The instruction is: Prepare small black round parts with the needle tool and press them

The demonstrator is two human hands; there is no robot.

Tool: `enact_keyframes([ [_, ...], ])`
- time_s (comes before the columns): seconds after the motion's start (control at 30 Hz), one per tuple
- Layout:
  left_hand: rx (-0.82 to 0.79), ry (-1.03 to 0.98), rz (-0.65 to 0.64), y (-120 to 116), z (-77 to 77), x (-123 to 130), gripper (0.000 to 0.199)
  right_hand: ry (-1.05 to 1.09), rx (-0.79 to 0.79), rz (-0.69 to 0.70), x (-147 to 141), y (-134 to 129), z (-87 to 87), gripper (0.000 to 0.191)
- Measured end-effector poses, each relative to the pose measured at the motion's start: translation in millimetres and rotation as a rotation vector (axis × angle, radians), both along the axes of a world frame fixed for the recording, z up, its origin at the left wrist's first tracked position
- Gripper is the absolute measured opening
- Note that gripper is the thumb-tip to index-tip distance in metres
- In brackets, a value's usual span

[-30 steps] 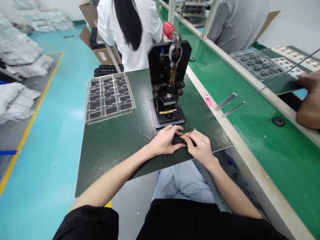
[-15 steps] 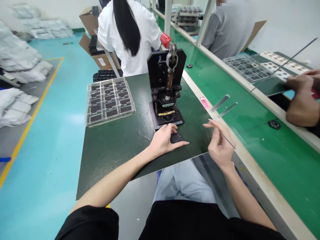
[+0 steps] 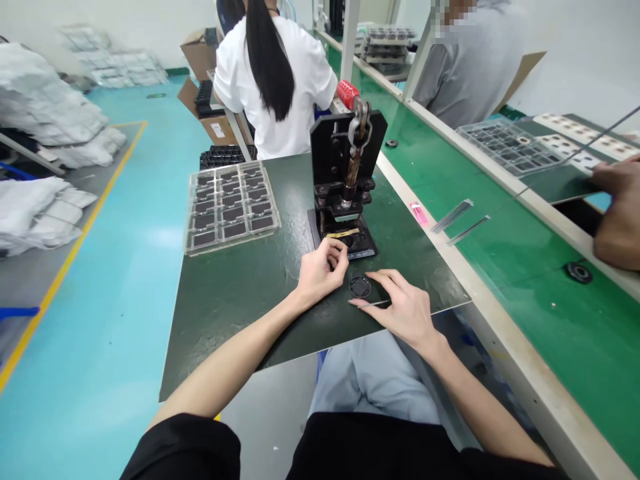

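A round black disc-shaped part point(image 3: 360, 287) lies flat on the dark green work mat point(image 3: 225, 293). My right hand point(image 3: 400, 303) is beside it, thumb and forefinger spread at its right side; a thin grey strip point(image 3: 377, 304) lies along the thumb, held in this hand. My left hand point(image 3: 324, 270) is just left of the disc, its fingers curled together near the base of the black hand press point(image 3: 347, 180). Anything between those left fingertips is too small or hidden to make out. A yellow strip point(image 3: 343, 233) lies across the press base.
A clear tray of black parts point(image 3: 233, 207) stands at the mat's left. Along the right runs a green conveyor point(image 3: 510, 247) carrying thin strips point(image 3: 453, 217) and a black ring point(image 3: 579, 272). A co-worker in white point(image 3: 280, 80) is beyond the press; another person's hand point(image 3: 617, 193) is far right.
My right hand has come left from the mat's right edge to the disc, with the thin strip still in it. My left hand has let go of the disc and curled its fingers.
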State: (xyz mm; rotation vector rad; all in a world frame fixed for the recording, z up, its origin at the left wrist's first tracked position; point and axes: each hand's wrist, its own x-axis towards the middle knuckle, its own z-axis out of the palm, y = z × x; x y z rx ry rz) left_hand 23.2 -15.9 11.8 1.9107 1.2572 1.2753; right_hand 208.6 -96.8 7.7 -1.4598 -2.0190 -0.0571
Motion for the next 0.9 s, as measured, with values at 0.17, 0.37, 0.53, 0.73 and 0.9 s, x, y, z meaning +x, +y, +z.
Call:
enact_keyframes([
  [0.17,0.023,-0.009,0.065,-2.0,1.8,0.7,0.009,0.058,-0.037,0.069,-0.9,1.5,0.0,0.031],
  [0.37,-0.082,-0.118,0.163,2.4,9.1,-1.1,0.016,0.274,-0.193,0.235,17.4,19.7,19.5,0.037],
  [0.53,-0.158,-0.219,0.227,11.8,7.2,-5.7,0.012,0.310,-0.056,0.289,15.8,68.7,32.5,0.037],
  [0.73,-0.157,-0.165,0.239,20.9,3.8,-12.4,0.009,0.233,-0.205,0.390,7.6,124.9,28.1,0.028],
  [0.9,-0.020,0.011,0.202,18.5,0.8,-13.2,0.005,0.253,-0.274,0.425,16.5,123.5,24.4,0.034],
])
